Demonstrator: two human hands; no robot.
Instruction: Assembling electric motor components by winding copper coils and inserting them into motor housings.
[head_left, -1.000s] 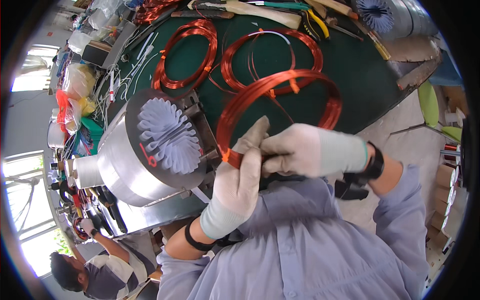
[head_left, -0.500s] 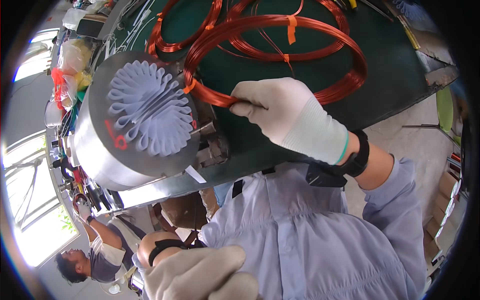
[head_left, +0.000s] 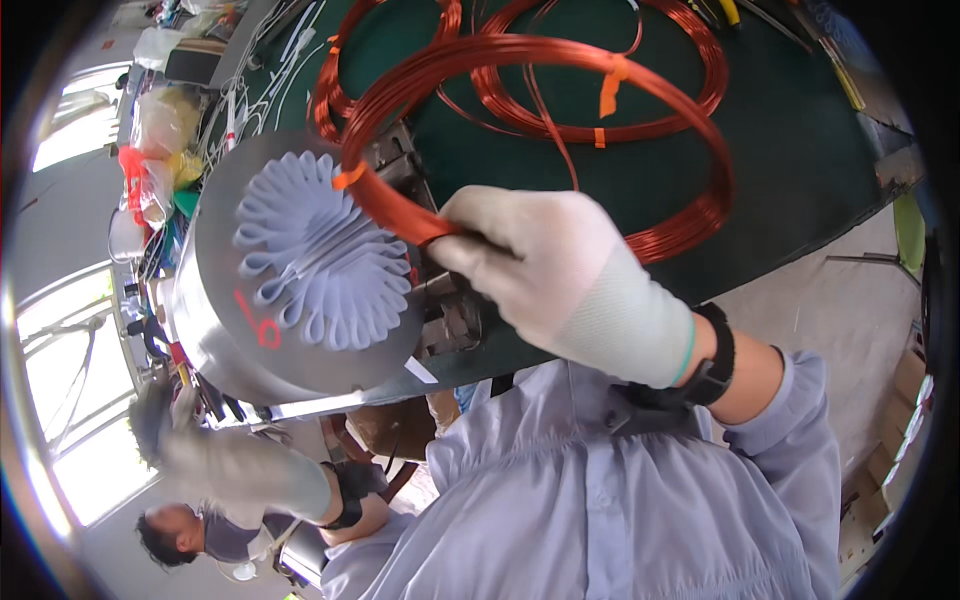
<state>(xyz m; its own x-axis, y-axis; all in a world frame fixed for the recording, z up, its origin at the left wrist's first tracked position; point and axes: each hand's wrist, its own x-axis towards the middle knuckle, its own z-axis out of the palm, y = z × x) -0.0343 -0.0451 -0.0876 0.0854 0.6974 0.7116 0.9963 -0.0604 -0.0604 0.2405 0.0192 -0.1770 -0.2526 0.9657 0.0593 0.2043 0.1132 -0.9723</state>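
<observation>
My right hand, in a white knitted glove, is closed round the near side of a large coil of reddish copper wire. Bits of orange tape bind this coil, which is tilted up above the green table. My left hand, gloved too, is stretched out at the lower left and smeared by motion. A dark blurred shape lies at its fingers; whether it is held cannot be told. Left of the coil stands a grey metal cylinder with red marks on its face. A fan of pale looped strips sits on that face.
Two more copper coils lie on the green tabletop. Dark metal blocks sit beside the cylinder. White cords and plastic bags are at the far left. Another person is at the lower left.
My left hand has swung from the bottom edge out to the left and up. My right hand and the held coil have shifted slightly left and lower in view; the coil's left part now overlaps the looped strips.
</observation>
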